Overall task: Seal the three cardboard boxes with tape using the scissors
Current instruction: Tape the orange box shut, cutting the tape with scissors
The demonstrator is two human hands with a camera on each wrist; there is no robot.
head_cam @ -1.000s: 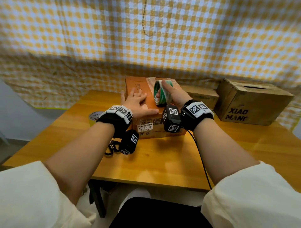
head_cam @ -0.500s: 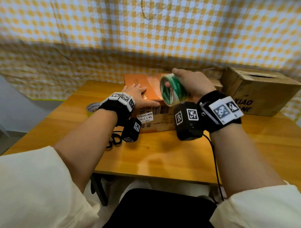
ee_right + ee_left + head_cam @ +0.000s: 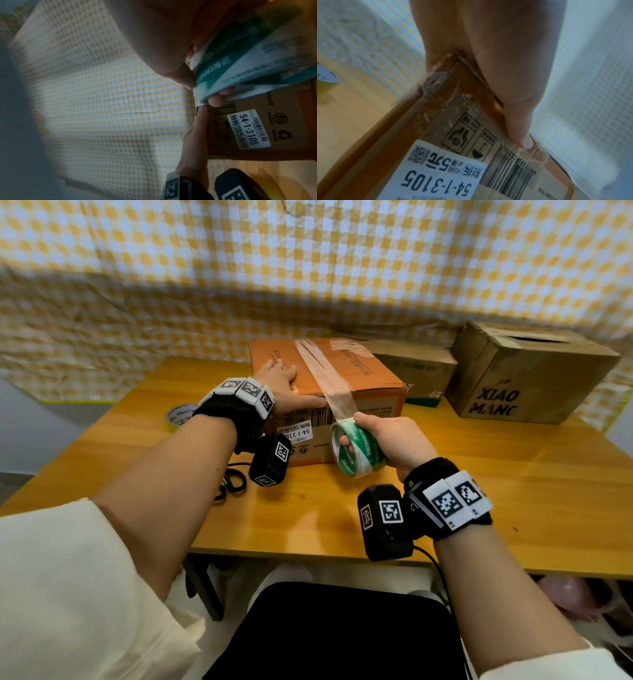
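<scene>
An orange cardboard box (image 3: 359, 378) stands mid-table with a clear tape strip (image 3: 325, 378) running across its top and down over the near edge. My left hand (image 3: 284, 385) lies flat on the box top, its thumb (image 3: 520, 128) pressed along the front top edge. My right hand (image 3: 394, 440) grips a green-and-white tape roll (image 3: 356, 451) in front of the box's near face; the strip stretches from the roll up to the box. In the right wrist view the fingers (image 3: 217, 100) curl through the roll (image 3: 248, 60). The black scissors (image 3: 233, 484) lie on the table under my left wrist.
Two more cardboard boxes stand at the back right: a low one (image 3: 418, 371) and a taller one (image 3: 527, 374) printed XIAO MANG with open flaps. Another tape roll (image 3: 178, 416) lies left of the orange box. A yellow checked cloth (image 3: 308, 268) hangs behind the wooden table (image 3: 513, 491).
My right hand has pulled the tape roll from the box top toward me and down past the near edge, laying a strip over the top. My left hand stayed on the box.
</scene>
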